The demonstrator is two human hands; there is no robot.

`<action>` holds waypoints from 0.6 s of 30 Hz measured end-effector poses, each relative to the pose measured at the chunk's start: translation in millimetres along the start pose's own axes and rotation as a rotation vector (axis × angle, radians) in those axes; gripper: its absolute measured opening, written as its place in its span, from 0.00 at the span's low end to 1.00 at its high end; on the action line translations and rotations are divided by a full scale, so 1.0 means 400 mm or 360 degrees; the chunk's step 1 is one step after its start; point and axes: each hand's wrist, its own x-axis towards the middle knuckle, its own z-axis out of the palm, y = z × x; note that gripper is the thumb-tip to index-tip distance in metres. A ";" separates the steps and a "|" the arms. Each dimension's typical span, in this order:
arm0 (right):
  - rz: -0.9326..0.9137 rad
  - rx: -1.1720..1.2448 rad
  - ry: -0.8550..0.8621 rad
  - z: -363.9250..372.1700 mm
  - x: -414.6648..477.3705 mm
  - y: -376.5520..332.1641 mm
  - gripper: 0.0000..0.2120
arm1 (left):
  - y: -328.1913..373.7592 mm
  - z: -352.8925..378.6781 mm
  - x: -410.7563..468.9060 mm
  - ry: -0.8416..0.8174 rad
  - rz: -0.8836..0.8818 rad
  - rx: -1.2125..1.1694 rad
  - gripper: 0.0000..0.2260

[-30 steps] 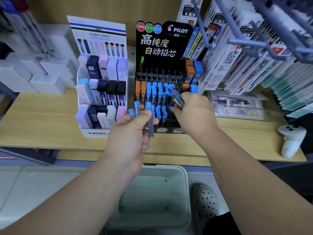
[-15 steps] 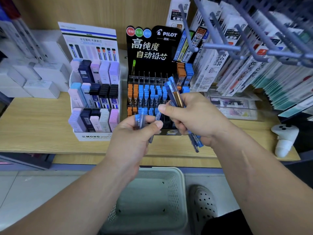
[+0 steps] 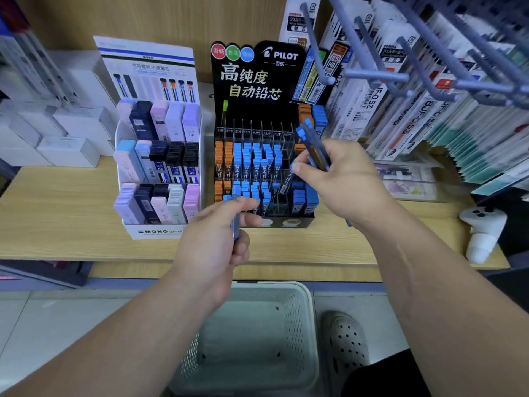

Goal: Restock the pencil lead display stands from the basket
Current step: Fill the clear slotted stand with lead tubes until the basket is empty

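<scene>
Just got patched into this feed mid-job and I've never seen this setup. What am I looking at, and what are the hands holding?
No machine here: these are a person's two bare hands. The one view comes from a wide-angle camera worn on the head, looking forward and down, so both arms enter from below. On the wooden shelf stand a white Mono display stand of flat lead cases and, to its right, a black Pilot display stand with orange- and blue-capped tubes. The right hand grips a bundle of blue-capped lead tubes in front of that stand. The left hand, lower, holds at least one blue tube; I cannot count them. A pale basket sits on the floor below, beside a shoe.
</scene>
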 end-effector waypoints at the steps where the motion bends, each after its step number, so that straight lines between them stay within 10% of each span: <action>1: -0.0014 -0.0014 -0.0015 0.006 0.001 0.001 0.05 | 0.000 -0.001 -0.001 0.0007 -0.0006 0.0005 0.09; 18: -0.0052 -0.0418 -0.0086 0.069 0.009 0.025 0.04 | 0.005 -0.003 -0.006 -0.0031 -0.0019 0.0006 0.09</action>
